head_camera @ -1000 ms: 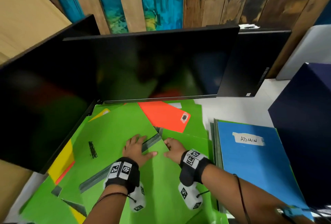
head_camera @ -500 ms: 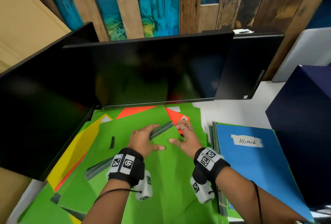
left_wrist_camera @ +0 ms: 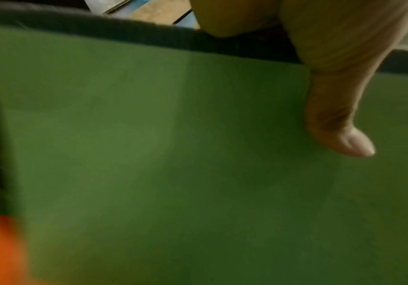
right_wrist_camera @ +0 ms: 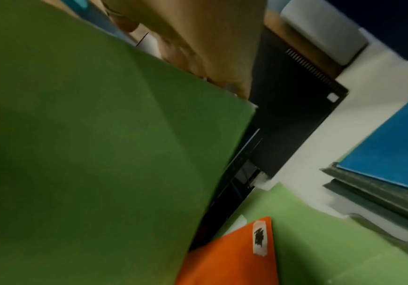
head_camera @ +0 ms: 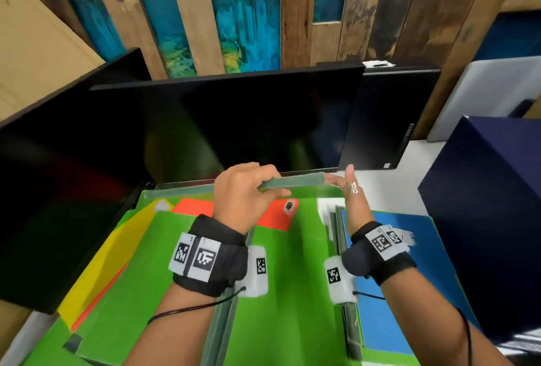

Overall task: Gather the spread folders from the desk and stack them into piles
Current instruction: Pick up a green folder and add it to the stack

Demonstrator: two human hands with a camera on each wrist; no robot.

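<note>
I hold a green folder (head_camera: 181,191) (left_wrist_camera: 173,154) (right_wrist_camera: 88,154) raised on edge in front of the monitor. My left hand (head_camera: 246,190) grips its top edge, thumb (left_wrist_camera: 332,115) pressed on the near face. At the folder's right top corner my right hand (head_camera: 351,199) (right_wrist_camera: 198,38) holds on, one finger pointing up. Below lie an orange folder (head_camera: 275,216) (right_wrist_camera: 227,256), a yellow folder (head_camera: 99,263) and more green folders (head_camera: 140,292). A blue folder (head_camera: 409,278) (right_wrist_camera: 388,150) tops a pile on the right.
A wide black monitor (head_camera: 234,131) stands just behind the raised folder, with a second monitor (head_camera: 58,204) at the left. A black computer case (head_camera: 386,120) and a navy box (head_camera: 491,204) close off the right. White desk (head_camera: 395,184) shows between them.
Both hands moved forward and lifted the green folder from lying flat up onto its edge. The orange folder beneath shows more.
</note>
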